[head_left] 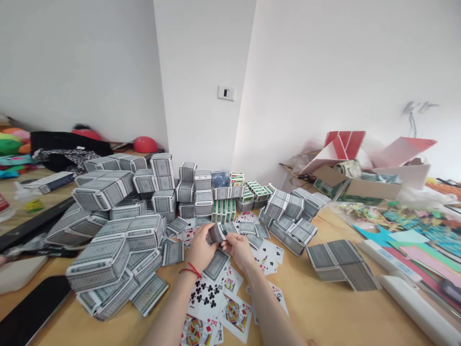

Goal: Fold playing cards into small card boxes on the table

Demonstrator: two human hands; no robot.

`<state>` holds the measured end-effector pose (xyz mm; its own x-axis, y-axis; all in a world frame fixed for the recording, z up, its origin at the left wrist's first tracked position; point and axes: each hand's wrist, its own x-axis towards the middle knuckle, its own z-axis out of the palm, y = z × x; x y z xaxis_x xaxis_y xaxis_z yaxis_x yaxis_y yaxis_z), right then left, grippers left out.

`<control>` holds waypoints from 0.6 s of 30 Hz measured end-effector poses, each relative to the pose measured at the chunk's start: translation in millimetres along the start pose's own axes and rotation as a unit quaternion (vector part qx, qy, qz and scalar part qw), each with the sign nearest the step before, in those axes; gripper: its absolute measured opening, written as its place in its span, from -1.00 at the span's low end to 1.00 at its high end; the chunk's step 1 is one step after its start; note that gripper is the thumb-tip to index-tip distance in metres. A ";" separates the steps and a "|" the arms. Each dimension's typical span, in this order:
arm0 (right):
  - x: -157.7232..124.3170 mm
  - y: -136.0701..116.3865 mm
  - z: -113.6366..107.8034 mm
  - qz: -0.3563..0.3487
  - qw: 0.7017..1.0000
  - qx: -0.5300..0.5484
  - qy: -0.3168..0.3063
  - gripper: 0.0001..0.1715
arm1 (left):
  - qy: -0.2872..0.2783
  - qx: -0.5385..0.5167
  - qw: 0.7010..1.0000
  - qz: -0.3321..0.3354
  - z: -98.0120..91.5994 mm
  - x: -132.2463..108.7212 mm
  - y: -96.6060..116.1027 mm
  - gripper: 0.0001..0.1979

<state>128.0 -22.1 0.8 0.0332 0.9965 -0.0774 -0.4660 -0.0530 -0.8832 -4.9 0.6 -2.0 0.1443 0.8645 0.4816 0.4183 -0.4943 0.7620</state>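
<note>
Left hand (pixel 199 251) cups deck (pixel 217 233) from below, right hand (pixel 238 250) pinches its end: both closed on it, probably so edges line up. Deck is mid-air over loose cards (pixel 216 298) on desk (pixel 324 307), piles (pixel 108 226) behind.

Face-up on the worktop (pixel 324 307), directly below the deck (pixel 217 233), a court card (pixel 201 332) shows the letter K. Lower right of the deck, another card (pixel 278 291) bears a red 6 or 9.
</note>
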 end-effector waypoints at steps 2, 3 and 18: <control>-0.1 2.8 2.9 -0.019 0.999 -0.025 0.016 -0.69 | 0.000 0.017 1.000 0.006 -0.2 0.0 1.5 -0.51; 0.0 4.3 3.9 -0.030 0.998 -0.045 0.025 -0.68 | -0.001 0.026 1.000 0.011 -0.3 0.0 2.5 -0.50; -2.6 18.4 8.5 -0.131 0.950 -0.278 0.060 -0.52 | -0.026 0.053 0.998 0.032 5.8 -1.0 0.8 -0.42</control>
<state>111.8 -25.1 -11.4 0.1993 0.9675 0.1557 0.1103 0.1358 -0.9846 0.5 -0.1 -4.4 0.2198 0.8364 0.5021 0.4990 -0.5386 0.6789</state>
